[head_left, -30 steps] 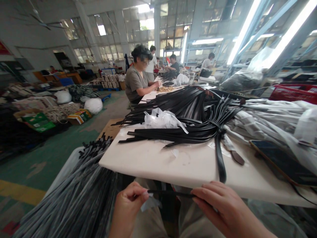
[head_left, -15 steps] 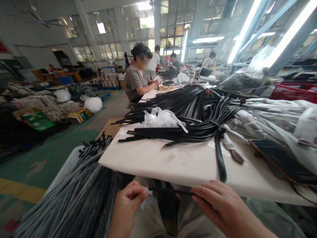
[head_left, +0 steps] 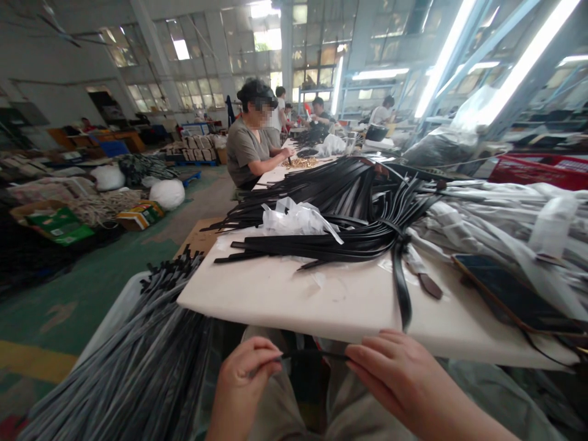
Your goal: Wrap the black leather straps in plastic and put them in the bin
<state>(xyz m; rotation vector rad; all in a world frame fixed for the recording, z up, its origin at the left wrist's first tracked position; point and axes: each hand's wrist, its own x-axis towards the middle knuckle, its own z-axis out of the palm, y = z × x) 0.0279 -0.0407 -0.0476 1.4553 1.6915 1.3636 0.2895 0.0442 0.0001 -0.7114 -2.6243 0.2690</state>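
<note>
A thin black strap point(head_left: 315, 353) stretches between my two hands, below the table's front edge and above my lap. My left hand point(head_left: 248, 370) pinches its left end between thumb and fingertips. On the other side, my right hand point(head_left: 395, 373) has its fingers closed over the strap. A large bundle of black straps point(head_left: 331, 245), tied near its right end, lies on the white table point(head_left: 285, 300) ahead of me. One loose strap end point(head_left: 402, 294) hangs from the tie toward the table's front edge.
Crumpled translucent film point(head_left: 294, 217) rests on the bundle. At right are a phone point(head_left: 514, 294), a brown leather tab point(head_left: 430, 285) and white-wrapped strips point(head_left: 500, 214). Wrapped straps fill a pale bin point(head_left: 110, 318) at lower left. A co-worker point(head_left: 250, 144) sits further along the table.
The small piece of clear film by my left fingertips no longer shows. Both hands still hold the strap, and the view has shifted slightly.
</note>
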